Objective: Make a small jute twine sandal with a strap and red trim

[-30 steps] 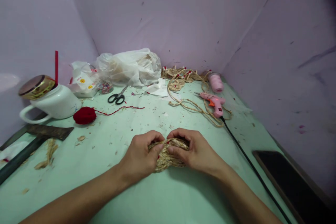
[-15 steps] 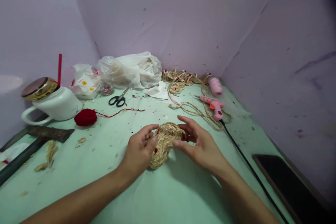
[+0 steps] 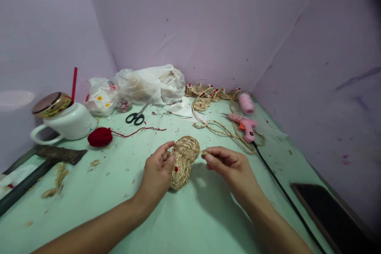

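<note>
A woven straw piece (image 3: 185, 158), shaped like a figure eight with small red spots, is held tilted above the table. My left hand (image 3: 158, 174) pinches its left edge between thumb and fingers. Just off its right side, my right hand (image 3: 228, 165) has thumb and forefinger pressed together on a thin straw strand (image 3: 201, 151) that runs to the piece. The other fingers of that hand are curled.
A pink glue gun (image 3: 244, 126) with a black cord lies right, near pink thread (image 3: 246, 103). Scissors (image 3: 136, 116), red yarn (image 3: 100, 137), a hammer (image 3: 59, 154) and a white mug (image 3: 71, 123) sit left. A phone (image 3: 330, 214) lies at right.
My right hand has drawn back a little from the straw piece, its fingers closing from spread to a pinch on a strand. The piece has turned, showing more of its face.
</note>
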Tool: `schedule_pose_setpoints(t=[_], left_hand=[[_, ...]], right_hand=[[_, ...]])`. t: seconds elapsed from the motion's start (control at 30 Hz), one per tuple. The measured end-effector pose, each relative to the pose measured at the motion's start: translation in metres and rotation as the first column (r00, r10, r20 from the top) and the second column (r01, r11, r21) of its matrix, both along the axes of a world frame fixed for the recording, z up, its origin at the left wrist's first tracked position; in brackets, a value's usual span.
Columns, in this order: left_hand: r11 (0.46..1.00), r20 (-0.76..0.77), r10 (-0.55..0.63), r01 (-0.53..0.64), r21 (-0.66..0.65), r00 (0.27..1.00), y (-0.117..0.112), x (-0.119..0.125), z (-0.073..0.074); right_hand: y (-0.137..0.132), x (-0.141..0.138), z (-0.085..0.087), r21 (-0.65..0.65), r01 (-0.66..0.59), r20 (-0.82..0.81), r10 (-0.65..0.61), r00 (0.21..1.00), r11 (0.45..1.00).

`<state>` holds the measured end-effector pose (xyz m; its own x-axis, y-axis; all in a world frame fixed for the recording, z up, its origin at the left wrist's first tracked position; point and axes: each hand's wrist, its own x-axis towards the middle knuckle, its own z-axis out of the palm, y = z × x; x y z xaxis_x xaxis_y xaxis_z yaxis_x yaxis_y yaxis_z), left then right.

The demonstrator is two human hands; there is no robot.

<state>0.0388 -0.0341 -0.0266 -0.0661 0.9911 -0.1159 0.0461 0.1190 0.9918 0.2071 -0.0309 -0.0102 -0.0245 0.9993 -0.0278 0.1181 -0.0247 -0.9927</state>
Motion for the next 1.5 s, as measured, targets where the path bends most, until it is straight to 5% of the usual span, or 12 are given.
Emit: schedule_pose_setpoints(t=[0.2, 0.4, 0.57, 0.73, 0.93, 1.23, 1.5], left_hand=[[1.000, 0.009, 0.003, -0.003, 0.020, 1.000, 0.001, -0.002, -0.002], [0.998, -0.094, 0.008, -0.002, 0.066, 0.996, 0.000, -0.002, -0.008], [0.986, -0.244, -0.058, 0.094, 0.138, 0.968, -0.008, 0.001, -0.010], [0.955, -0.413, -0.114, 0.215, 0.206, 0.904, -0.018, 0.005, -0.007], [0.925, -0.448, -0.133, 0.273, 0.265, 0.884, -0.019, 0.004, -0.009], [0.900, -0.497, -0.119, 0.305, 0.312, 0.860, -0.017, 0.004, -0.014], [0.888, -0.493, -0.148, 0.335, 0.314, 0.857, -0.019, 0.005, -0.010]], right_hand=[[-0.006, -0.003, 0.005, 0.075, -0.253, 0.039, 0.251, 0.967, 0.965], [-0.010, -0.007, 0.005, -0.081, -0.356, 0.111, 0.363, 0.925, 0.931], [-0.013, -0.006, 0.008, 0.011, -0.172, 0.293, 0.162, 0.942, 0.985], [-0.017, -0.015, -0.005, 0.152, -0.045, 0.501, -0.037, 0.865, 0.987], [-0.017, -0.019, -0.013, 0.263, -0.010, 0.319, -0.078, 0.944, 0.965], [-0.012, -0.021, -0.010, 0.069, 0.044, 0.118, -0.052, 0.992, 0.997], [-0.012, -0.020, -0.008, 0.027, 0.005, 0.088, -0.007, 0.996, 1.000]])
